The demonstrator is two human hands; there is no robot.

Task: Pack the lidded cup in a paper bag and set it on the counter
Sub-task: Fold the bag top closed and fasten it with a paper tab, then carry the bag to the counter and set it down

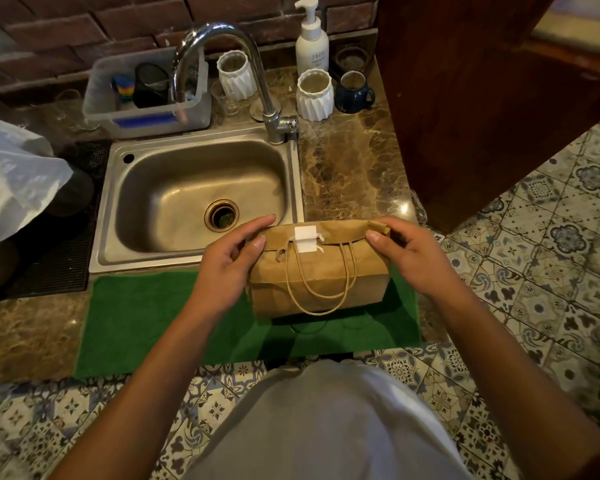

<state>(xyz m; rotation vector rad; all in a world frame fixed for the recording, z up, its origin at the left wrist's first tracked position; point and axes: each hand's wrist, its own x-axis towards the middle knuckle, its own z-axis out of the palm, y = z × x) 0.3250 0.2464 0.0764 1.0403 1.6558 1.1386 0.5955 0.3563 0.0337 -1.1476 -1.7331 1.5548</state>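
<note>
Paper bag [317, 271] on green mat [160, 317], marble counter [350, 174]

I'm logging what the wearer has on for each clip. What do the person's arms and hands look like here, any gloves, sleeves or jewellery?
Both arms are bare from hand to as far up as the picture shows; no sleeves reach the forearms. The left hand and right hand wear no gloves, and no rings, watch or bracelets show. Nails are short and plain. A light grey shirt covers the torso.

I see both hands on the paper bag [317, 271] over green mat [160, 317]: left hand [232, 258] & right hand [407, 252] pinch its folded top; white sticker [305, 239] mid-fold, sink [194, 199] behind.
</note>
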